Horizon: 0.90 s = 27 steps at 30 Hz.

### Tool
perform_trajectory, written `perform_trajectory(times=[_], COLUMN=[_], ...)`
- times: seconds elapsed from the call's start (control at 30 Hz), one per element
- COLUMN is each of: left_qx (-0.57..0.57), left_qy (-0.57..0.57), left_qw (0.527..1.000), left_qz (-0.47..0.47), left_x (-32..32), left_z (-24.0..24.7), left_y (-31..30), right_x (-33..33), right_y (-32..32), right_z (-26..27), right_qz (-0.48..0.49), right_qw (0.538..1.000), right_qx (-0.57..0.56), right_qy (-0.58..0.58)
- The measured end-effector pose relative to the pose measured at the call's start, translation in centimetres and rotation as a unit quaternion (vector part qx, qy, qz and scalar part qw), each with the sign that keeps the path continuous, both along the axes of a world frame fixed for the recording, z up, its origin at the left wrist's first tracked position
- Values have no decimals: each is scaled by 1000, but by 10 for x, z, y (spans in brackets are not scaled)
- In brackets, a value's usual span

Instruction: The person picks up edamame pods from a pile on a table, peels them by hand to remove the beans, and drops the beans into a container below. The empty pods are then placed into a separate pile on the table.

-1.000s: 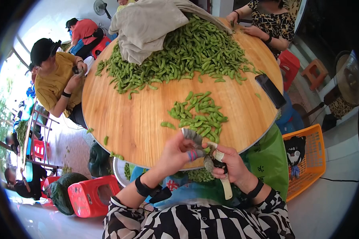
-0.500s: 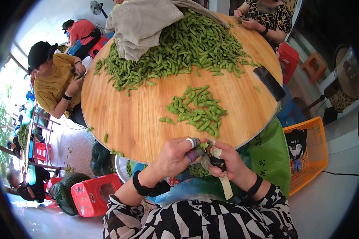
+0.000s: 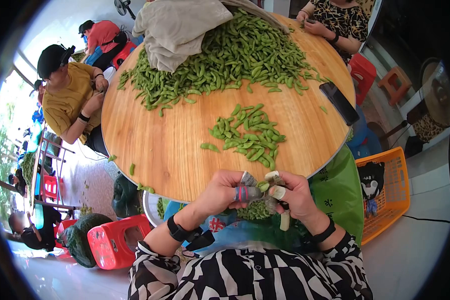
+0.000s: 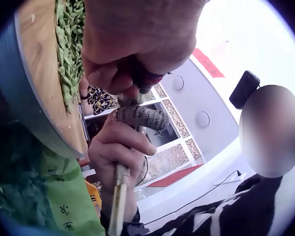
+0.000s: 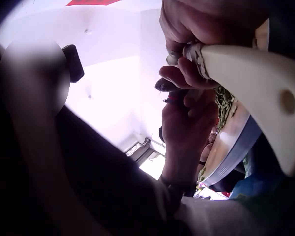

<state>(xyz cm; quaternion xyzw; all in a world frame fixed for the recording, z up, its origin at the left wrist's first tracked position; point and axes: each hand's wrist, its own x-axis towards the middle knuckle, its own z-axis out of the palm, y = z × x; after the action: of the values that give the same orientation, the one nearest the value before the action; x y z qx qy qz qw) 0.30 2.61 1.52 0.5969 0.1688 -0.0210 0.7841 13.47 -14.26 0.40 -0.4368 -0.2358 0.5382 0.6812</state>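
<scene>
Just beyond the table's front edge, both hands meet over a green edamame pod. The left hand, with grey wrapped covers on its thumb and a finger, pinches the pod. The right hand, with pale covers on its fingers, curls round a tool with a cream handle and has its fingertips at the pod. In the right wrist view this curved handle has a hole near its end; the working end is hidden by the fingers. A small group of pods lies on the table ahead of the hands.
On the round wooden table rises a large heap of pods, partly under a beige cloth. A black phone lies at right. Pods lie below the hands. An orange crate and red stool flank the seat.
The hands have come together and shifted slightly, with the right hand turning so less of the cream handle shows. The pod stays between the fingertips. The small group of pods looks the same.
</scene>
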Motion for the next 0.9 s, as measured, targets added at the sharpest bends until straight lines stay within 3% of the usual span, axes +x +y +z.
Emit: perform_trajectory(times=[0.07, 0.23, 0.37, 0.5, 0.57, 0.67, 0.73, 0.8, 0.87, 0.9], left_qx=[-53, -287, -298, -211, -201, -200, -67, -42, -16, 55], left_qy=[4, -18, -43, -7, 15, 3, 19, 12, 5, 26], left_qw=[998, 958, 954, 977, 979, 979, 998, 999, 1000, 998], left_qz=[-24, 7, 2, 25, 27, 26, 8, -2, -11, -34], left_x=[-1, 0, 2, 2, 1, -2, -7, -10, -14, -17], left_z=[-7, -20, -21, -20, -18, -11, -4, -8, -7, -3], left_y=[-1, -5, -7, -11, -13, -17, -22, -22, -22, -22], right_x=[2, 6, 3, 3, 4, 2, 8, 9, 2, 0], right_y=[0, 4, 9, 7, 5, 6, 4, 6, 6, 5], right_z=[-1, 10, 9, 0, 8, 12, 11, 9, 4, 1], right_qz=[-8, 4, -10, -9, 23, 31, 63, 98, 46, 47], right_qw=[995, 989, 985, 963, 984, 983, 989, 990, 964, 964], right_qx=[-32, -16, -4, 45, -30, -24, -44, -63, 16, 19], right_qy=[-96, -146, -169, -265, -172, -181, -128, -78, -261, -262])
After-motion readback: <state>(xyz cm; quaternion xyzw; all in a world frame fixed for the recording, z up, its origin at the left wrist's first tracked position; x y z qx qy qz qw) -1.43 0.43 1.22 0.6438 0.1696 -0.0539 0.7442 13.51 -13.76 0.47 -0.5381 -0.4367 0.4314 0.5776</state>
